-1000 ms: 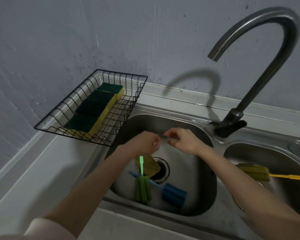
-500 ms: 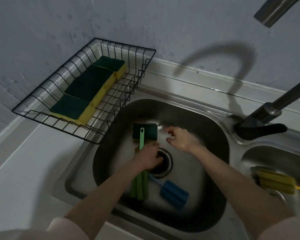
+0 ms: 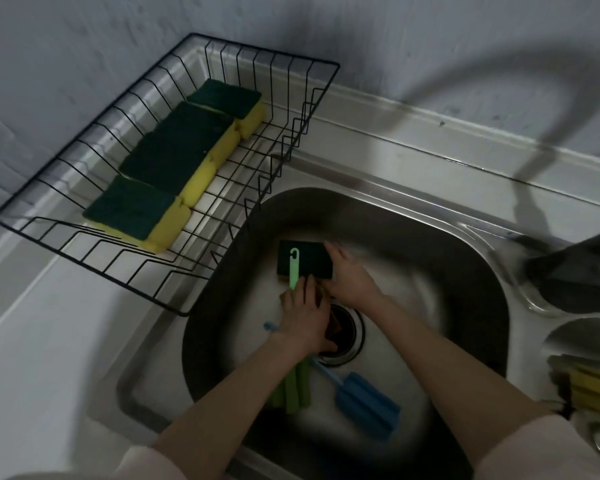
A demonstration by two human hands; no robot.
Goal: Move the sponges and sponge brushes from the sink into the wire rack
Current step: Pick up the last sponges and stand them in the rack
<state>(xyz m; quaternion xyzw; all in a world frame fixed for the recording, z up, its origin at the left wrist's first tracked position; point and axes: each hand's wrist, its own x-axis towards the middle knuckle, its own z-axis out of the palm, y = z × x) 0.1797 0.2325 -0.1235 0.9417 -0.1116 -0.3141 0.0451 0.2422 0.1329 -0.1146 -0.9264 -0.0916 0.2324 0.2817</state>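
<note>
Left hand (image 3: 305, 323) grips the green sponge brush (image 3: 293, 341) in the sink (image 3: 465, 271); right hand (image 3: 349, 275) – fingers extended – presses the sponge (image 3: 312, 259) at 12 o'clock of the drain (image 3: 349, 336).

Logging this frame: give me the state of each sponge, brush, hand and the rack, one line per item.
wire rack: on the counter, holding three sponges.
rack sponges: lying flat in a row, green side up.
sink sponge: in the basin, right hand touching it.
green brush: in the basin, handle under left hand.
blue brush: lying loose in the basin.
yellow brush: in the second basin.
</note>
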